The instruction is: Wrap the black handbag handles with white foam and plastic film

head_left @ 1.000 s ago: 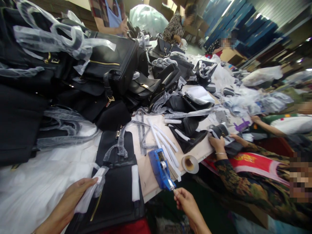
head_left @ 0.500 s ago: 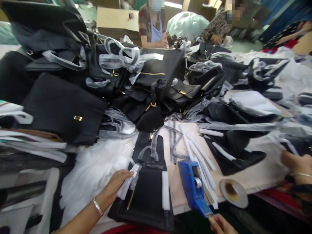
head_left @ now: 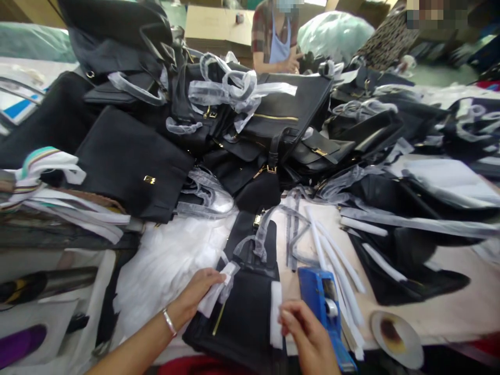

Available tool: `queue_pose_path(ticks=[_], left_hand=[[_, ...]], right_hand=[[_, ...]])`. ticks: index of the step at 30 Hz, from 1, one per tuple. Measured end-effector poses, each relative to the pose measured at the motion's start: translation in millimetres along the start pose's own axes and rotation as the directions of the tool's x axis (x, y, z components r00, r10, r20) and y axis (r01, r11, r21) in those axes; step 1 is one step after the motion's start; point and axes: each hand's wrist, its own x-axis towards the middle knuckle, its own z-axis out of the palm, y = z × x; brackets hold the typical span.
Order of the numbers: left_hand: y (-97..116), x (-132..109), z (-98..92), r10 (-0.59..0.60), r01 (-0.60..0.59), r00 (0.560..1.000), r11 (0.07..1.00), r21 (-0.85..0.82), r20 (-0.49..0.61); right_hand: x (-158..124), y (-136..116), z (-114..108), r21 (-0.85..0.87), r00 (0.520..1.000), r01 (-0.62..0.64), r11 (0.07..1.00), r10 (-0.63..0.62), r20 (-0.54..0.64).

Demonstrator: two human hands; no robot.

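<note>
A black bag [head_left: 250, 307] with a gold zip lies flat in front of me. My left hand [head_left: 207, 286] is closed on a white wrapping sheet [head_left: 211, 302] at the bag's left side, thumb and fingers pinching its upper end. Along the bag's right edge runs another white wrap [head_left: 276, 312]. My right hand [head_left: 304, 333] hovers beside that wrap with fingertips pinched together; whatever is between them is too small to make out. Just right of this hand stands a blue tape dispenser [head_left: 310, 286] holding a roll of tape, its lower end partly behind the hand. Clear film covers the bag's strap [head_left: 260, 239].
White foam sheets [head_left: 156, 281] are heaped left of the bag. Thin white rods [head_left: 336, 255] lie behind the dispenser, and a stained round dish [head_left: 396, 338] sits at the front edge. Many black bags [head_left: 133, 161] pile up behind. Across the table is a person [head_left: 273, 41].
My right hand has moved from the dispenser's tip leftward to the bag's right edge. My left hand keeps its hold on the wrapping sheet. The view has turned slightly left.
</note>
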Motion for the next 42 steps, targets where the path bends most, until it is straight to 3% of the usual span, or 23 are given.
queue_pose_path(ticks=[2,4,7,15,27,32,42], left_hand=[[0,0,0.0,0.003,-0.003,1.000,1.000,-0.003,0.007],[0,-1,-0.2,0.001,-0.001,1.000,1.000,-0.012,0.020],[0,0,-0.8,-0.008,0.009,0.999,1.000,-0.030,0.039],[2,-1,-2.7,-0.023,0.026,0.999,0.998,-0.062,0.044],[-2,4,-8.1,-0.044,0.051,0.997,0.993,-0.109,0.068],[3,1,-6.6,-0.064,0.075,0.993,0.990,-0.119,0.095],[7,0,-7.1,-0.080,0.108,0.984,0.978,-0.177,0.158]], right_hand=[[35,-19,44,0.143,0.983,0.059,0.988,-0.083,0.163],[62,-22,79,0.206,0.960,0.082,0.975,-0.132,0.246],[86,-11,103,0.177,0.945,0.111,0.978,-0.159,0.287],[97,-7,102,0.116,0.921,0.130,0.985,-0.163,0.353],[97,-14,108,0.023,0.929,0.185,0.982,-0.183,0.322],[99,-12,110,0.020,0.944,0.125,0.992,-0.125,0.305],[112,-4,113,0.014,0.931,-0.006,1.000,0.000,0.366]])
